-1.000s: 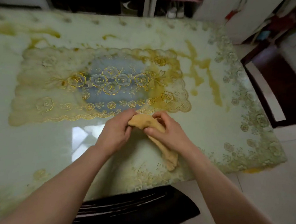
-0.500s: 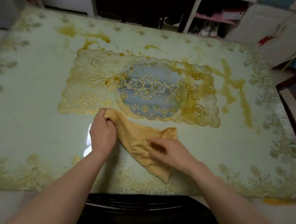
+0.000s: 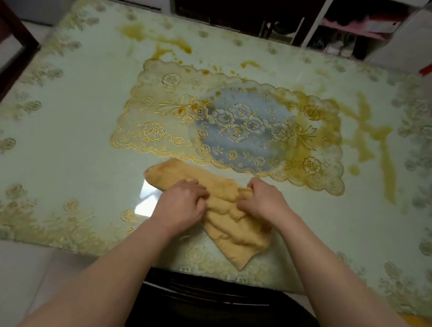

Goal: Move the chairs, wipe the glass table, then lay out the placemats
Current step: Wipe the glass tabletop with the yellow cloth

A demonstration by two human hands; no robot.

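Hands on a yellow cloth (image 3: pixel 231 222) near the counter's (image 3: pixel 71 156) front edge. Left hand (image 3: pixel 180 206) and right hand (image 3: pixel 264 202) press palm-down side by side, forearms extended, fingers curled and clamped on bunched fabric. Lace placemat (image 3: pixel 232 127) lies just behind, mid-counter. No legible writing.

Bare glass table (image 3: pixel 72 161) lies open to the left of the cloth (image 3: pixel 231 222), while the lace placemat (image 3: pixel 222 128) (touching the cloth's far edge) blocks the way ahead and yellow smears (image 3: pixel 370 132) streak the right side.
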